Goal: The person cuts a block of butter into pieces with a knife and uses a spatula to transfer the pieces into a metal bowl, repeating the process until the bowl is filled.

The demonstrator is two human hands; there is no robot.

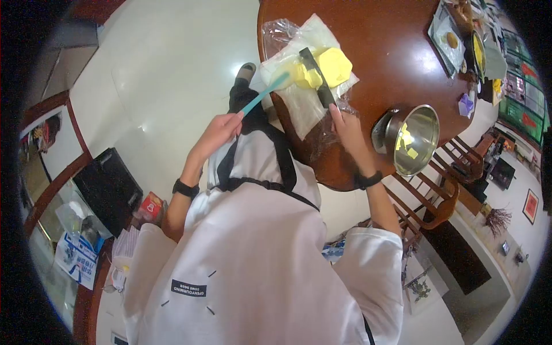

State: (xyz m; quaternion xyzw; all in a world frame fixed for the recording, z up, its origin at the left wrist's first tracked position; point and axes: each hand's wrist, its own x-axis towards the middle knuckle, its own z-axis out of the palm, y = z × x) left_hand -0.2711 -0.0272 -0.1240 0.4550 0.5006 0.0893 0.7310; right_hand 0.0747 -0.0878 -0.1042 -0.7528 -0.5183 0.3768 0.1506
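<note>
My left hand (pixel 223 131) is closed on the teal handle of a spatula (pixel 261 99); its pale translucent head reaches the cut yellow pieces. My right hand (pixel 347 131) grips a knife (pixel 318 77) with a dark blade. The blade lies between a large block of butter (pixel 334 65) and smaller cut butter pieces (pixel 311 79). Under the butter is a white wrapper (pixel 305 113) with clear plastic film (pixel 280 31) around it. To the right of my right hand, a steel bowl (pixel 426 141) holds several butter pieces (pixel 406 141).
The round brown table (pixel 382 52) has its near edge close to my body. A tray (pixel 447 43) and other items crowd its far right side. A small purple object (pixel 466 104) stands near the right edge. Wooden chairs (pixel 443 213) stand at the right.
</note>
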